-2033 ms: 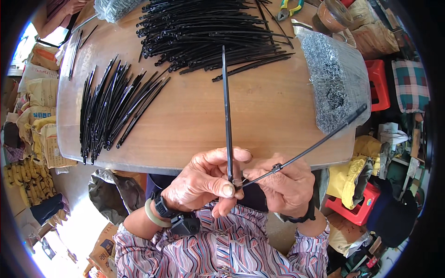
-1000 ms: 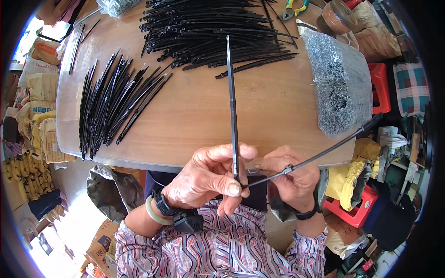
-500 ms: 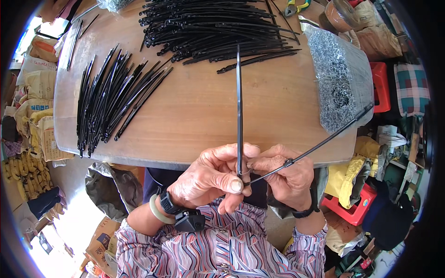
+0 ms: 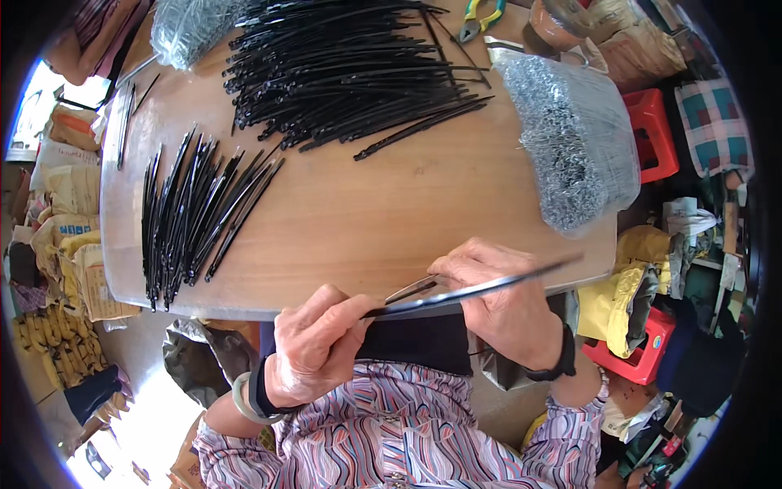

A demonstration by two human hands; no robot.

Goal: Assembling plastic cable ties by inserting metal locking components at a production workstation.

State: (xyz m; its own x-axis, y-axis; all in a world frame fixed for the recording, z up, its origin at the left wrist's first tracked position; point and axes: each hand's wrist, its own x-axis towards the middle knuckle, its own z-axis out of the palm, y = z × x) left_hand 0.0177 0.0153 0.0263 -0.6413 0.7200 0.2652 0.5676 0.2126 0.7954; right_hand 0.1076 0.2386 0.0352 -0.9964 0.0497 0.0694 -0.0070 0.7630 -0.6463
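Note:
My left hand (image 4: 322, 346) is closed around one end of a thin black jointed rod, which looks like an umbrella rib. Its long, motion-blurred arm (image 4: 505, 281) slants up to the right, passing in front of my right hand (image 4: 507, 306). A shorter dark piece (image 4: 412, 291) lies alongside, between the two hands. My right fingertips are pinched together at the tip of a very thin strip or wire beside that piece; what exactly they hold is too small to make out. Both hands are above the table's near edge.
Several similar black rods lie fanned out (image 4: 199, 220) on the left of the wooden table (image 4: 366, 220), beyond them a large pile (image 4: 342, 81). A clear bag of small metal wire pieces (image 4: 562, 147) lies at right, pliers (image 4: 481, 20) behind. A red stool (image 4: 652, 134) stands beside the table.
The long rod arm has swung from pointing away to slanting right. My left hand has moved left and turned its back upward. The view has shifted, showing more of the table's far side.

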